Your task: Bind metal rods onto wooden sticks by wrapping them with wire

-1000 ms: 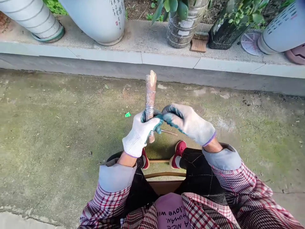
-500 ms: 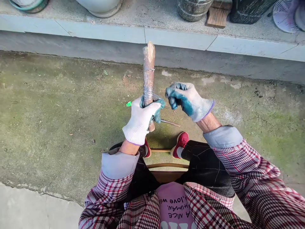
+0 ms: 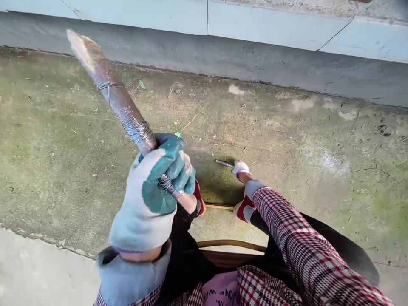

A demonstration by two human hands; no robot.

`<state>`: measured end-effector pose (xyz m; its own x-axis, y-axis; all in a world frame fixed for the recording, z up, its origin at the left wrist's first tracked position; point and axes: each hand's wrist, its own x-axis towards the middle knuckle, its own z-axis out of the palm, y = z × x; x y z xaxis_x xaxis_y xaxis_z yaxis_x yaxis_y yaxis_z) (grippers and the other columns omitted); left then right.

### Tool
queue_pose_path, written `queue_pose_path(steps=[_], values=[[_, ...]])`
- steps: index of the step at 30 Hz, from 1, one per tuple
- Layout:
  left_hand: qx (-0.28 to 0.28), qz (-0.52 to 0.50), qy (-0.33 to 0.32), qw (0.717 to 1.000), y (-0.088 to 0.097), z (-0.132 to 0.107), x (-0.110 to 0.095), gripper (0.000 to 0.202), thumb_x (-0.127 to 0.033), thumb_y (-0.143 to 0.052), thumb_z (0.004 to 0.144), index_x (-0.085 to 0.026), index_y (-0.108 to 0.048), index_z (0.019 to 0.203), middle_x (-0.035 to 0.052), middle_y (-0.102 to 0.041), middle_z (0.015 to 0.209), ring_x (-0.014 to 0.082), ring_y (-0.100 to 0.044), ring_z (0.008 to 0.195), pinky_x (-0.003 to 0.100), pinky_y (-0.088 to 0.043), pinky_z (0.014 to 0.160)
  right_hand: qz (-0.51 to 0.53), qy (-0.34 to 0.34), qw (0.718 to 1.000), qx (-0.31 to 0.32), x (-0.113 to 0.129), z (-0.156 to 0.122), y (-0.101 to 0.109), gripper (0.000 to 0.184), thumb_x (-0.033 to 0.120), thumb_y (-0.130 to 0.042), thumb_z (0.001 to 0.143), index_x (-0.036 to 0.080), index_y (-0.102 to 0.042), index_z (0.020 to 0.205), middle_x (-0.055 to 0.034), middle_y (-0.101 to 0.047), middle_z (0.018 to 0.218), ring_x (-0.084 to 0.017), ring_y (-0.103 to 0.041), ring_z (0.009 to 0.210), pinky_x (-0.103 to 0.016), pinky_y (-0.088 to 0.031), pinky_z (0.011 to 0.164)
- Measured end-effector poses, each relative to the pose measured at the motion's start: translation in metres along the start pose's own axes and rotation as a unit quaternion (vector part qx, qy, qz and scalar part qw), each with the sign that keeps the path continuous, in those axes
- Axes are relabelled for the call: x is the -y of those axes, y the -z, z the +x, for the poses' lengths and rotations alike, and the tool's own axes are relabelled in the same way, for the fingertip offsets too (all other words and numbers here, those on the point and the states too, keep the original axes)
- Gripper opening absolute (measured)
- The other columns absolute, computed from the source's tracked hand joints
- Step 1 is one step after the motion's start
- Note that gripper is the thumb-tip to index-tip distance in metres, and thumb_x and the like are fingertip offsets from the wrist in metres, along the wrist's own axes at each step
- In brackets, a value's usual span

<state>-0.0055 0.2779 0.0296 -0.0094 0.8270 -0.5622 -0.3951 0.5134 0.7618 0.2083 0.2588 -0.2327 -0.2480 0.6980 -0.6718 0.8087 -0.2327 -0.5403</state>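
Wooden stick (image 3: 111, 91) wound with thin wire, tilted up-left above the concrete ground (image 3: 287, 140); probably stiff, light, rough. Left hand (image 3: 153, 195) grips its wire-wrapped lower end. Right hand (image 3: 240, 168), well right of it, pinches a nail-like metal piece (image 3: 224, 163).

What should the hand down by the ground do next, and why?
Probably lift the metal rod back toward the wire-wrapped stick: the right hand is low at the ground on the rod's end, while the left hand grips the stick, tilted.

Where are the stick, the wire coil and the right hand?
stick (image 3: 110, 87), head view, bare brown shaft.
wire coil (image 3: 140, 131), head view, middle of the windings.
right hand (image 3: 240, 168), head view, glove's back.
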Motion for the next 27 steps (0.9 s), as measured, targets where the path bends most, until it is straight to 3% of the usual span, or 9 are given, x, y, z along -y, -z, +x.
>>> queue_pose_path(steps=[4, 8, 13, 16, 19, 22, 27], values=[[-0.009, 0.028, 0.028, 0.999, 0.003, 0.004, -0.001, 0.048, -0.040, -0.072, 0.075, -0.023, -0.032, 0.055, -0.0058, -0.019, 0.046, 0.0088, -0.022, 0.039, 0.027, -0.024, 0.038, 0.033, -0.078, 0.996, 0.018, -0.015, 0.004, -0.010, 0.037, 0.037, -0.067, 0.095, 0.013, -0.063, 0.123, -0.0140, -0.063, 0.125, -0.024, -0.065, 0.106, -0.042, -0.057, 0.090], [-0.033, 0.041, 0.017, 0.998, 0.001, 0.008, 0.000, 0.041, -0.038, -0.072, 0.077, -0.023, -0.037, 0.061, -0.0054, -0.022, 0.051, 0.0093, -0.025, 0.042, 0.027, -0.027, 0.042, 0.114, -0.098, 0.989, -0.004, -0.023, 0.012, 0.003, 0.030, 0.043, -0.062, 0.098, 0.016, -0.066, 0.110, -0.0075, -0.068, 0.108, -0.019, -0.066, 0.091, -0.038, -0.056, 0.083], [-0.038, -0.051, 0.013, 0.998, 0.004, 0.010, 0.005, 0.020, -0.027, -0.073, 0.074, -0.021, -0.054, 0.075, -0.0041, -0.049, 0.062, 0.0086, -0.045, 0.051, 0.023, -0.041, 0.048, 0.249, -0.099, 0.961, -0.064, -0.011, 0.031, 0.058, 0.023, 0.037, -0.053, 0.099, 0.016, -0.059, 0.092, -0.0003, -0.060, 0.067, -0.013, -0.055, 0.058, -0.029, -0.052, 0.061], [-0.046, -0.099, 0.001, 0.994, 0.008, 0.010, 0.008, 0.022, -0.024, -0.074, 0.071, -0.020, -0.059, 0.085, -0.0031, -0.063, 0.072, 0.0080, -0.052, 0.054, 0.021, -0.045, 0.051, 0.315, -0.060, 0.943, -0.089, 0.011, 0.024, 0.105, 0.021, 0.030, -0.044, 0.098, 0.017, -0.058, 0.090, 0.0007, -0.054, 0.062, -0.012, -0.051, 0.051, -0.026, -0.050, 0.052], [-0.032, -0.131, -0.028, 0.990, 0.009, 0.007, 0.010, 0.025, -0.022, -0.074, 0.069, -0.020, -0.059, 0.089, -0.0012, -0.072, 0.081, 0.0067, -0.053, 0.051, 0.020, -0.045, 0.049, 0.435, 0.044, 0.896, -0.075, 0.043, -0.013, 0.140, 0.023, 0.034, -0.047, 0.095, 0.016, -0.061, 0.098, 0.0018, -0.054, 0.065, -0.011, -0.049, 0.048, -0.024, -0.044, 0.044], [-0.014, -0.147, -0.061, 0.987, 0.004, -0.001, 0.013, 0.028, -0.021, -0.076, 0.067, -0.019, -0.058, 0.088, 0.0010, -0.075, 0.087, 0.0065, -0.054, 0.051, 0.020, -0.046, 0.049, 0.532, 0.165, 0.830, -0.020, 0.076, -0.076, 0.152, 0.033, 0.045, -0.058, 0.089, 0.017, -0.062, 0.107, 0.0037, -0.055, 0.064, -0.011, -0.047, 0.045, -0.024, -0.041, 0.041], [0.013, -0.145, -0.081, 0.986, -0.017, -0.011, 0.020, 0.033, -0.030, -0.077, 0.065, -0.019, -0.053, 0.084, 0.0029, -0.075, 0.084, 0.0060, -0.050, 0.046, 0.020, -0.043, 0.044, 0.509, 0.254, 0.822, -0.033, 0.112, -0.165, 0.137, 0.037, 0.048, -0.062, 0.092, 0.016, -0.064, 0.111, 0.0020, -0.061, 0.067, -0.011, -0.053, 0.047, -0.024, -0.044, 0.044]])
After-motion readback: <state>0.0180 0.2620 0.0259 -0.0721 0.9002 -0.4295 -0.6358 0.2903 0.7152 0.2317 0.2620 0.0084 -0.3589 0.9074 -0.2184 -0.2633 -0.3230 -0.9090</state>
